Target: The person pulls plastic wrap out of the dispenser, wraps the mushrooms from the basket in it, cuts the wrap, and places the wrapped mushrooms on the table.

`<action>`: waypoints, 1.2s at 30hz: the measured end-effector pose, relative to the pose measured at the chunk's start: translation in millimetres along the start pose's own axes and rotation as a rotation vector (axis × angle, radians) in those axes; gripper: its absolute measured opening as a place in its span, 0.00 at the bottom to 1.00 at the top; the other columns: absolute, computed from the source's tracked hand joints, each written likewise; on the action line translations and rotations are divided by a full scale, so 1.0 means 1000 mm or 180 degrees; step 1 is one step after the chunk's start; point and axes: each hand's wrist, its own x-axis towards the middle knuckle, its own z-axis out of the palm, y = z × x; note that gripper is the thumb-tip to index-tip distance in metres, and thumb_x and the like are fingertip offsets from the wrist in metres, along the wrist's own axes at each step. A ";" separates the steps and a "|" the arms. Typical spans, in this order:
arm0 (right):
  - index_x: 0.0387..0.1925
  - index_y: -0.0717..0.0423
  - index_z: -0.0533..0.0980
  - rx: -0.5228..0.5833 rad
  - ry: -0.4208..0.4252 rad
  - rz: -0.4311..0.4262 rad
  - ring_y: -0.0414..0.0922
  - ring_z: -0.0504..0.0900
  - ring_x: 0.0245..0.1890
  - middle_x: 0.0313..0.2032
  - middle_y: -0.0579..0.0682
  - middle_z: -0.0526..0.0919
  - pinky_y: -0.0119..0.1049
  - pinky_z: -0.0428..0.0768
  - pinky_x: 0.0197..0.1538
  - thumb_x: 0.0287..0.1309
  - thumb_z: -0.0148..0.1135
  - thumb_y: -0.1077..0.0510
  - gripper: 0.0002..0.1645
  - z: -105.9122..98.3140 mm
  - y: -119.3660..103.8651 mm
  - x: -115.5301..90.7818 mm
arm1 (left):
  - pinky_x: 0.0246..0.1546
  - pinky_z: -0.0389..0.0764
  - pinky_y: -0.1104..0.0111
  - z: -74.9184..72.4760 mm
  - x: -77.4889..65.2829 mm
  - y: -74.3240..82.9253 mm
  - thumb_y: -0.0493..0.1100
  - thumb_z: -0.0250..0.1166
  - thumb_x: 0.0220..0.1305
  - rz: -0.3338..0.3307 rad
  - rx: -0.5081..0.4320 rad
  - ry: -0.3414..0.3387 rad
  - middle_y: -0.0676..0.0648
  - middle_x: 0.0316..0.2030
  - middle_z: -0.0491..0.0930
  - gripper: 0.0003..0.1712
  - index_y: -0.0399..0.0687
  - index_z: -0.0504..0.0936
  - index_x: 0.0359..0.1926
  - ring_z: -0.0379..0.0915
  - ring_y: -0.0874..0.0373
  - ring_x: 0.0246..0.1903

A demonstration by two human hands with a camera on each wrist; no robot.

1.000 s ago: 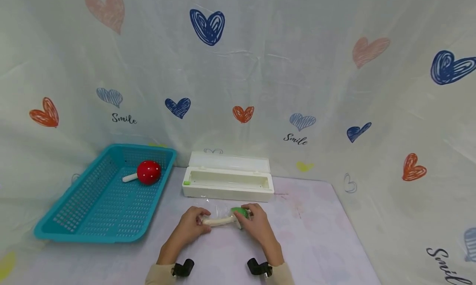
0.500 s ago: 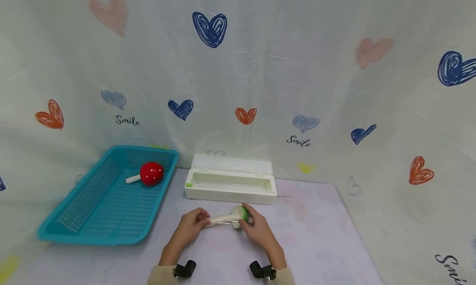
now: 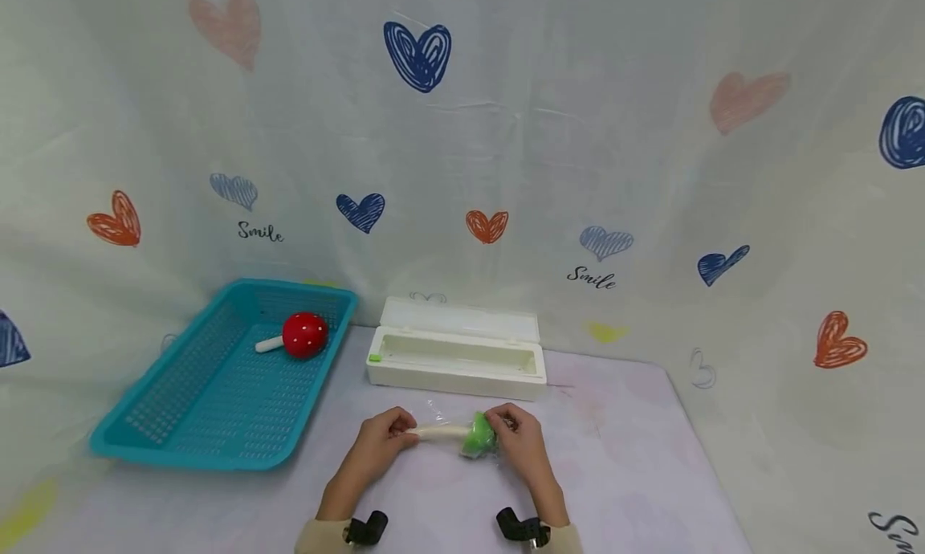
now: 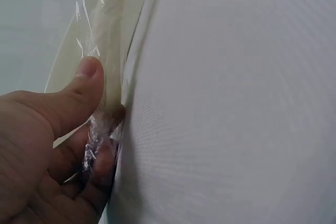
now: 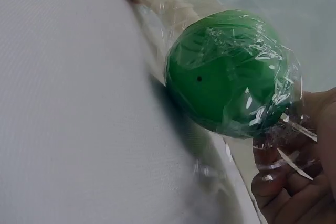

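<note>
A toy mushroom with a green cap (image 3: 478, 436) and a pale stem (image 3: 442, 431) lies sideways between my hands, just in front of the white box. Clear plastic film (image 5: 275, 90) wraps it, creased and shiny over the cap in the right wrist view. My left hand (image 3: 381, 441) pinches the stem's end and bunched film; in the left wrist view the thumb (image 4: 86, 80) presses on it from this side. At the cap's far end, my right hand (image 3: 522, 440) gathers the loose film with curled fingers (image 5: 294, 184).
Behind my hands stands a long white box (image 3: 455, 381) with its lid (image 3: 462, 319) raised and a small green tab at the left. A blue basket (image 3: 189, 459) on the left holds a red mushroom toy (image 3: 305, 335) with white dots. A heart-printed curtain (image 3: 535, 160) backs the table.
The mushroom has been turned, so its green cap faces forward where the pale underside showed. My right hand has shifted from around the cap to the film at its right. The head view has swung slightly left.
</note>
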 end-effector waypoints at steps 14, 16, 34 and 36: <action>0.56 0.57 0.84 0.0044 -0.0374 0.0231 0.36 0.75 0.23 0.27 0.51 0.83 0.29 0.76 0.27 0.61 0.73 0.48 0.26 -0.019 0.006 0.000 | 0.43 0.82 0.63 0.006 0.000 0.011 0.30 0.77 0.52 -0.0068 0.0112 -0.0071 0.51 0.38 0.80 0.19 0.46 0.84 0.45 0.76 0.58 0.39; 0.53 0.58 0.85 0.0122 -0.0174 0.0209 0.36 0.76 0.23 0.27 0.50 0.85 0.29 0.77 0.28 0.61 0.73 0.49 0.23 -0.018 0.005 0.001 | 0.40 0.80 0.67 0.007 0.001 0.011 0.29 0.75 0.54 -0.0011 0.0087 -0.0075 0.52 0.36 0.81 0.18 0.45 0.83 0.45 0.75 0.60 0.37; 0.33 0.55 0.87 0.0226 0.0556 0.0184 0.37 0.79 0.28 0.29 0.51 0.85 0.28 0.78 0.30 0.63 0.72 0.55 0.08 -0.015 0.005 0.005 | 0.35 0.73 0.71 0.017 0.005 0.018 0.31 0.77 0.53 0.0188 0.0214 -0.0141 0.51 0.42 0.83 0.19 0.47 0.85 0.47 0.70 0.60 0.36; 0.33 0.55 0.87 0.0222 0.0560 0.0148 0.38 0.82 0.35 0.36 0.52 0.88 0.27 0.81 0.37 0.61 0.74 0.55 0.07 -0.015 0.007 0.004 | 0.32 0.73 0.70 0.017 0.004 0.020 0.31 0.74 0.57 0.0169 0.0205 -0.0131 0.51 0.39 0.83 0.15 0.47 0.85 0.45 0.70 0.59 0.34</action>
